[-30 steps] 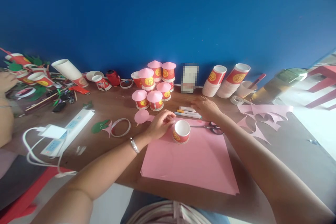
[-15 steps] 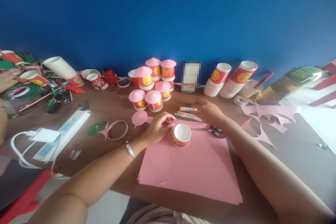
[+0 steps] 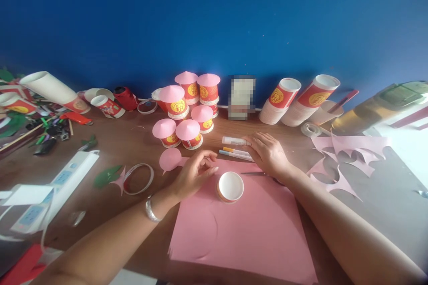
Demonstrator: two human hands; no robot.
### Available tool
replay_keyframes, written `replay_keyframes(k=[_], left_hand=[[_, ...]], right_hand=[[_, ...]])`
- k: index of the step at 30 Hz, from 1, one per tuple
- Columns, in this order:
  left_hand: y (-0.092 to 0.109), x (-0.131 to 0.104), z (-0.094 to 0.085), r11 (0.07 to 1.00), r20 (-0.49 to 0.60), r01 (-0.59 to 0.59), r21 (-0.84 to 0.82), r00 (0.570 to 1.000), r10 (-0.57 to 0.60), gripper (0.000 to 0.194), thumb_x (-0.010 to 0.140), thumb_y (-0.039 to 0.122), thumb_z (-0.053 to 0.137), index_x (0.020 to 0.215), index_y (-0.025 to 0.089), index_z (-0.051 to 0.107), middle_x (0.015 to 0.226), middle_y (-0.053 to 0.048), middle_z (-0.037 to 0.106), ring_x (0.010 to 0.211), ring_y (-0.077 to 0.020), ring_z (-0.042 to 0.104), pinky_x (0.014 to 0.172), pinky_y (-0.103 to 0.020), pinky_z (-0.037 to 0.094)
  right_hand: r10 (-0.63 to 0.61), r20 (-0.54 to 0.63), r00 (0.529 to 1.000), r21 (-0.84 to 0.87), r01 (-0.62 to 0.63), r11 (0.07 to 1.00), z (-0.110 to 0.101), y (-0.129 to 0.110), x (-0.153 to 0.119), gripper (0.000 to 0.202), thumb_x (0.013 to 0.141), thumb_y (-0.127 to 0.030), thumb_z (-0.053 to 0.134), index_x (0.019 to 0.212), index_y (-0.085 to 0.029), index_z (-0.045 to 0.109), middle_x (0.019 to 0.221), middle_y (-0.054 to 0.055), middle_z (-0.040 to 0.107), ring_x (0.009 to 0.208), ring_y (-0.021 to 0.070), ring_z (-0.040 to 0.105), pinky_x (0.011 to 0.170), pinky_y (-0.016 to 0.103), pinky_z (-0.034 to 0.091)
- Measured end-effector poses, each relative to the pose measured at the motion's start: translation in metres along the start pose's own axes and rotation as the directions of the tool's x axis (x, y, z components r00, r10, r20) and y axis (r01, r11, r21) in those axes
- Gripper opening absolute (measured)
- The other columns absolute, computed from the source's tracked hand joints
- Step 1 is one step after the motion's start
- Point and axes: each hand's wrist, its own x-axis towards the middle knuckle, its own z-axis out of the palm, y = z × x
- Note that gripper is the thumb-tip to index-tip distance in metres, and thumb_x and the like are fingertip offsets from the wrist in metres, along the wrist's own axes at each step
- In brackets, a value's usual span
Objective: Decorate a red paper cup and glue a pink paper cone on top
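Observation:
My right hand (image 3: 269,153) has its fingers closed around the right end of a white tube, like a glue stick (image 3: 232,141), lying on the table. Two slim pens, one orange-ended (image 3: 234,150) and one blue-ended (image 3: 230,155), lie just in front of it. My left hand (image 3: 197,169), empty, has its fingers curved and apart over the back left edge of the pink paper stack (image 3: 254,236). Between my hands a short white-and-red paper cup (image 3: 230,186) stands on the paper, open top up. Scissors (image 3: 252,173) lie behind it, their handles partly hidden by my right wrist.
Several red cups with pink cone roofs (image 3: 187,130) stand behind my left hand. A pink paper circle (image 3: 170,159), a tape ring (image 3: 138,179) and a power strip (image 3: 55,191) lie left. Cup stacks (image 3: 281,100), a tilted bottle (image 3: 364,104) and pink offcuts (image 3: 334,178) are right.
The view has shifted right and closer. My left hand has opened its fingers more and stays left of the cup. My right hand has come down onto the white tube's end.

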Motion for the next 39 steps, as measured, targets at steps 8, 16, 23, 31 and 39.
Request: replay_keyframes(k=[8, 16, 23, 31, 39], left_hand=[[0.01, -0.002, -0.003, 0.995, 0.054, 0.018, 0.101, 0.998, -0.023, 0.04, 0.102, 0.051, 0.066, 0.127, 0.02, 0.068, 0.097, -0.006, 0.075, 0.085, -0.0201, 0.07, 0.079, -0.033, 0.056], [0.011, 0.001, -0.002, 0.976, 0.02, -0.019, 0.218, 1.0, 0.014, 0.031, 0.101, 0.046, 0.066, 0.113, 0.019, 0.076, 0.08, -0.002, 0.073, 0.071, -0.0167, 0.064, 0.068, -0.029, 0.052], [0.013, 0.0, -0.002, 0.976, -0.001, -0.004, 0.219, 1.0, 0.005, 0.028, 0.101, 0.043, 0.066, 0.11, 0.018, 0.078, 0.068, 0.002, 0.063, 0.068, -0.0154, 0.061, 0.068, -0.027, 0.052], [0.01, -0.001, -0.003, 0.97, -0.012, 0.005, 0.244, 1.0, -0.003, 0.032, 0.101, 0.045, 0.067, 0.112, 0.017, 0.078, 0.076, 0.0, 0.069, 0.073, -0.0159, 0.063, 0.073, -0.029, 0.053], [0.007, 0.001, -0.003, 0.97, -0.027, -0.006, 0.243, 1.0, 0.013, 0.036, 0.1, 0.048, 0.068, 0.116, 0.017, 0.077, 0.08, -0.001, 0.072, 0.071, -0.0157, 0.063, 0.069, -0.028, 0.051]], right_hand=[[-0.155, 0.093, 0.983, 0.298, 0.121, 0.947, -0.001, -0.031, 0.0, 0.025, 0.111, -0.028, 0.052, 0.127, -0.023, 0.07, 0.096, 0.006, 0.077, 0.082, 0.0196, 0.071, 0.071, 0.031, 0.056], [-0.163, 0.086, 0.983, 0.268, 0.135, 0.954, 0.004, -0.032, -0.002, 0.023, 0.11, -0.027, 0.055, 0.126, -0.024, 0.071, 0.1, 0.006, 0.079, 0.086, 0.0194, 0.073, 0.07, 0.03, 0.054], [-0.173, 0.037, 0.984, 0.268, 0.157, 0.951, 0.006, -0.033, -0.003, 0.024, 0.11, -0.026, 0.055, 0.128, -0.024, 0.071, 0.098, 0.006, 0.079, 0.085, 0.0194, 0.074, 0.069, 0.029, 0.055], [-0.184, 0.022, 0.983, 0.267, 0.171, 0.948, 0.008, -0.028, -0.002, 0.022, 0.111, -0.029, 0.055, 0.124, -0.022, 0.071, 0.102, 0.008, 0.079, 0.086, 0.0198, 0.075, 0.071, 0.03, 0.058], [-0.151, 0.026, 0.988, 0.286, 0.137, 0.948, 0.008, -0.03, -0.002, 0.021, 0.11, -0.033, 0.059, 0.121, -0.022, 0.073, 0.105, 0.009, 0.08, 0.088, 0.0199, 0.075, 0.074, 0.031, 0.06]])
